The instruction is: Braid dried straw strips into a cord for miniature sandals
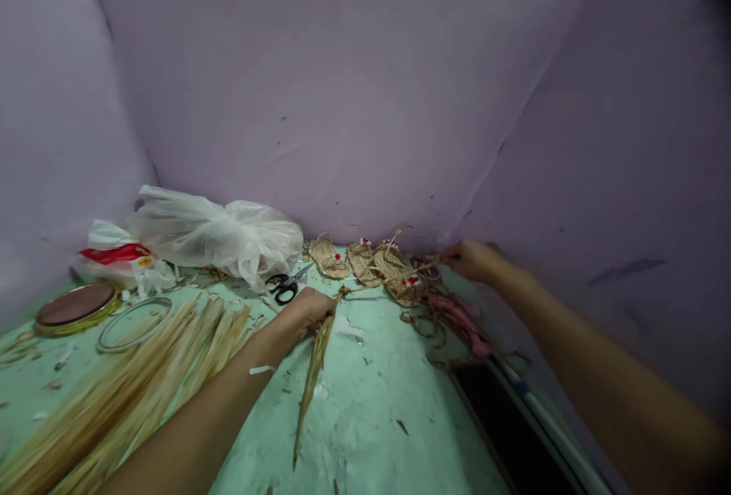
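Nearest the camera, two bare forearms slant in from the lower corners, the left forearm running up and to the right, the right forearm up and to the left. The left hand is low over the tabletop, back uppermost, fingers curled closed around a fibre strand near a knotted spot. The right hand is farther forward, close to the purple wall, its fingertips pinched together on the strand's other stretch. Between the hands the strand's long axis runs sideways, rising slightly toward the right and crossing in front of woven pieces that carry red and white beads. From the left hand a flat, loose tail drops toward the camera, leaning slightly left and tapering to a point. Scissors with black handles lie just beyond the left hand, blades pointing away and to the right, beside a translucent plastic bag. Long pale fibres spread left of the left forearm. A pink item lies among tangled cords below the right hand.
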Demonstrator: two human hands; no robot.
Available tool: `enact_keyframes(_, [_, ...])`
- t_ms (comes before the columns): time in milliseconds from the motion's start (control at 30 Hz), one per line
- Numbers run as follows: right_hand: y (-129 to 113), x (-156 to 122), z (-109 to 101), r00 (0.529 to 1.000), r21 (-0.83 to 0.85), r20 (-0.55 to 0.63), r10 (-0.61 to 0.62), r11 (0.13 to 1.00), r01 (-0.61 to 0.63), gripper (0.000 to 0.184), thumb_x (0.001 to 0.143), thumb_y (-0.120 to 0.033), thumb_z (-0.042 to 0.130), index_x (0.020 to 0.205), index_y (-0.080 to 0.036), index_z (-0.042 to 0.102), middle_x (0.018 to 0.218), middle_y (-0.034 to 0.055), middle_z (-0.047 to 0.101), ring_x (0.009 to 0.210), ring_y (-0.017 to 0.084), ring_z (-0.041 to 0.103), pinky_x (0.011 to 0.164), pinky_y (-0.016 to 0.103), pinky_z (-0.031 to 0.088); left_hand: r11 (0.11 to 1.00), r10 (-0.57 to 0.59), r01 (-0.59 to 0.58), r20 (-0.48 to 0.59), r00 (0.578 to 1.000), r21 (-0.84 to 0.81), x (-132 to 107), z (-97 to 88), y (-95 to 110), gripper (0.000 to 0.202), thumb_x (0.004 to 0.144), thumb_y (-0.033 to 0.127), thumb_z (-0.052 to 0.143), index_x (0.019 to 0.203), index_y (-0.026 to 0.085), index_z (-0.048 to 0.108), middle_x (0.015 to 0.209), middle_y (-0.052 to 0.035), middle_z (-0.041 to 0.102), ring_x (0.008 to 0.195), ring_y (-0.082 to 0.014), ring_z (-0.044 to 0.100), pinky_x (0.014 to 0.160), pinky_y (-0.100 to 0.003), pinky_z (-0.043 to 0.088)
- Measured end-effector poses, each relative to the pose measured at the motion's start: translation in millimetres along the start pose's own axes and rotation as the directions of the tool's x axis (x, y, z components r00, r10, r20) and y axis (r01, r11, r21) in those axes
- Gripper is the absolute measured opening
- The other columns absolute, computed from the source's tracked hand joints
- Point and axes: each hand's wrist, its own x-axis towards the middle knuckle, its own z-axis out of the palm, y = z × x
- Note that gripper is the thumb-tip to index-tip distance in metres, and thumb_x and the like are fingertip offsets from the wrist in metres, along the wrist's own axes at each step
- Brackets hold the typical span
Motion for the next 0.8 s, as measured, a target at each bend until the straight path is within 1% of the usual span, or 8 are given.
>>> enact_keyframes(67, [-21.4,-5.6,13.7,0.993,-0.022,-0.025,0.114,0.993,-0.114,0.020,0.065,-0.021,0.053,0.076,-0.012,0.067,0.083,0.0144,0.062,0.084,0.026,0.053,0.071,0.037,0.036,0.999,-0.041,0.042,0.049,0.998,-0.010,-3.6,-1.1,3.4,0.018,0.054,0.008,0.049,0.044,0.016,0.036,0.031,0.0063,0.029,0.030,-0.0040,0.023,0.033,-0.017,0.013])
enact_keyframes(100, [-36.6,-11.5,20.1,0.980,0.028,-0.167,0.109,0.994,-0.106,0.023,0.065,-0.018,0.052,0.081,-0.010,0.066,0.092,0.0181,0.060,0.092,0.028,0.050,0.075,0.039,0.035,0.998,-0.059,0.060,0.076,0.995,-0.012,-5.0,-2.1,4.9,0.018,0.055,0.009,0.048,0.044,0.016,0.036,0.031,0.0066,0.028,0.029,-0.0037,0.022,0.033,-0.017,0.012])
enact_keyframes(200, [-90.0,-33.9,36.6,0.943,0.510,-0.306,0.132,0.859,0.045,0.031,0.066,-0.009,0.044,0.090,-0.014,0.062,0.095,0.0126,0.060,0.089,0.020,0.053,0.077,0.031,0.037,0.994,-0.107,0.108,0.165,0.980,0.006,-6.3,-6.5,8.3,0.021,0.058,0.011,0.047,0.044,0.016,0.032,0.031,0.0067,0.027,0.028,-0.0027,0.018,0.033,-0.017,0.008])
enact_keyframes(267, [-123.1,-46.6,46.5,0.994,0.858,0.063,0.086,0.504,-0.098,0.022,0.066,-0.007,0.043,0.079,-0.013,0.060,0.078,0.0092,0.062,0.074,0.016,0.057,0.068,0.026,0.042,0.989,-0.145,0.145,0.223,0.964,0.018,-4.5,-9.7,9.3,0.024,0.059,0.013,0.047,0.043,0.017,0.029,0.032,0.0069,0.026,0.028,-0.0021,0.016,0.033,-0.018,0.006])
enact_keyframes(333, [-148.0,-54.2,56.2,0.914,0.913,0.401,-0.068,0.118,-0.392,0.015,0.069,-0.008,0.041,0.075,-0.012,0.053,0.068,0.0069,0.060,0.059,0.013,0.057,0.059,0.025,0.044,0.982,-0.183,0.187,0.286,0.941,0.015,-1.5,-12.5,9.4,0.027,0.062,0.015,0.046,0.043,0.017,0.027,0.032,0.0071,0.024,0.028,-0.0019,0.014,0.033,-0.018,0.005])
enact_keyframes(433, [-167.3,-56.8,68.4,0.818,0.829,0.489,-0.303,-0.130,-0.544,0.014,0.069,-0.003,0.037,0.068,-0.013,0.048,0.054,0.0022,0.054,0.046,0.009,0.052,0.052,0.023,0.043,0.972,-0.220,0.236,0.365,0.904,0.003,3.0,-15.3,8.6,0.024,0.065,0.017,0.042,0.043,0.017,0.031,0.032,0.0061,0.026,0.029,-0.0023,0.012,0.033,-0.017,0.007])
enact_keyframes(633, [-172.0,-50.8,82.4,0.832,0.861,0.479,-0.281,-0.037,-0.508,0.016,0.064,-0.005,0.039,0.050,-0.014,0.042,0.034,-0.0061,0.034,0.028,0.003,0.025,0.031,0.015,0.019,0.984,-0.165,0.175,0.440,0.882,0.019,6.5,-18.2,6.3,0.018,0.060,0.017,0.042,0.044,0.016,0.033,0.035,0.0074,0.021,0.031,-0.0025,0.008,0.036,-0.020,0.003])
enact_keyframes(800, [-170.0,-47.8,91.6,0.895,0.917,0.397,-0.204,0.136,-0.375,0.016,0.060,-0.012,0.046,0.044,-0.015,0.043,0.028,-0.0078,0.027,0.025,0.003,0.019,0.029,0.018,0.010,0.978,-0.013,-0.048,0.288,0.958,0.203,2.1,-18.5,5.6,0.012,0.054,0.016,0.046,0.047,0.017,0.036,0.036,0.0072,0.026,0.030,-0.0039,0.017,0.036,-0.021,0.007])
